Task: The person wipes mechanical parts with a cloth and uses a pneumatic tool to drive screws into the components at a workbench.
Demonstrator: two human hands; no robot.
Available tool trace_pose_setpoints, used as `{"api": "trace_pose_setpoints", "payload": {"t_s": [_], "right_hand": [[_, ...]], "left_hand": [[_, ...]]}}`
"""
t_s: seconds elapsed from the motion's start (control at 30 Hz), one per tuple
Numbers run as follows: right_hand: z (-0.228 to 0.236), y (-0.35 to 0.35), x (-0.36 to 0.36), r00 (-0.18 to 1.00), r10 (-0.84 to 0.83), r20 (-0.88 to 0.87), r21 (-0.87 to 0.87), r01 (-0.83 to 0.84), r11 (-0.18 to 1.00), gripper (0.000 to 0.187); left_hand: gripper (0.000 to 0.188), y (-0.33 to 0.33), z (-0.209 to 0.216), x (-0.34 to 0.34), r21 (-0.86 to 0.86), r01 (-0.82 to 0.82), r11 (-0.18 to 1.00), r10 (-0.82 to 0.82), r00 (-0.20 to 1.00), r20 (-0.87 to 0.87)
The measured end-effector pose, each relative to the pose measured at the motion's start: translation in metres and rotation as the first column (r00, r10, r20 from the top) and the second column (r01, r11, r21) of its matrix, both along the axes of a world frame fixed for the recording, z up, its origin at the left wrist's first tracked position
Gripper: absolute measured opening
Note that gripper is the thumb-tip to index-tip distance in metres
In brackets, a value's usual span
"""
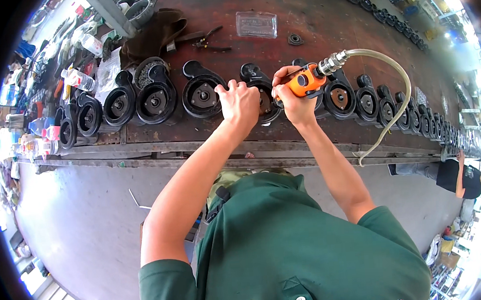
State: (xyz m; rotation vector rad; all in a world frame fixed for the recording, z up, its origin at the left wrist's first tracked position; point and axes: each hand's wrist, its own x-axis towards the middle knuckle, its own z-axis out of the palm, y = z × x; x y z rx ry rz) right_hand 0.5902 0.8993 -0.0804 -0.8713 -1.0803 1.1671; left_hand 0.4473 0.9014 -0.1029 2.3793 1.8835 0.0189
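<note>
My right hand is closed round an orange air-powered tool. A metal coupling and a clear bent hose run from the tool's far end. The tool's tip is hidden behind my fingers. Directly left of it, my left hand has bent fingers at the left side of a black snail-shaped housing. That housing is partly covered by both hands. Another black housing, round with a short neck and a metal-centred disc, sits just left of my left hand.
More such housings stand in a row along the bench. Behind them lie a clear plastic tray, a small black ring part and pliers. A bowl of small parts stands left. Another person is at the far right.
</note>
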Motion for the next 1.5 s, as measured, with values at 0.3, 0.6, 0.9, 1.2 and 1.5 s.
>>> {"api": "trace_pose_setpoints", "payload": {"t_s": [0.3, 0.6, 0.9, 1.2, 1.5], "right_hand": [[-0.009, 0.003, 0.001, 1.0, -0.012, 0.013, 0.01, 0.011, 1.0, 0.022], [-0.018, 0.002, 0.001, 1.0, 0.016, 0.001, 0.044, -0.016, 0.999, 0.023], [-0.018, -0.002, -0.002, 0.999, 0.033, 0.04, 0.059, -0.036, 0.998, 0.023], [-0.02, -0.006, -0.008, 0.994, 0.038, 0.105, 0.109, -0.049, 0.993, 0.021], [-0.017, -0.009, -0.009, 0.987, -0.006, 0.16, 0.097, -0.01, 0.995, 0.02]], "left_hand": [[0.023, -0.001, 0.005, -0.003, -0.005, 0.017, 1.0, -0.016, 0.999, 0.029], [0.024, 0.0, 0.005, -0.004, -0.009, 0.018, 1.0, -0.018, 1.0, 0.023], [0.024, -0.001, 0.002, -0.004, 0.012, 0.004, 1.0, -0.005, 0.999, 0.035], [0.024, -0.002, -0.001, -0.002, 0.032, -0.007, 0.999, 0.005, 0.999, 0.048], [0.043, -0.058, 0.019, -0.012, 0.262, -0.266, 0.928, 0.062, 0.802, 0.595]]}}
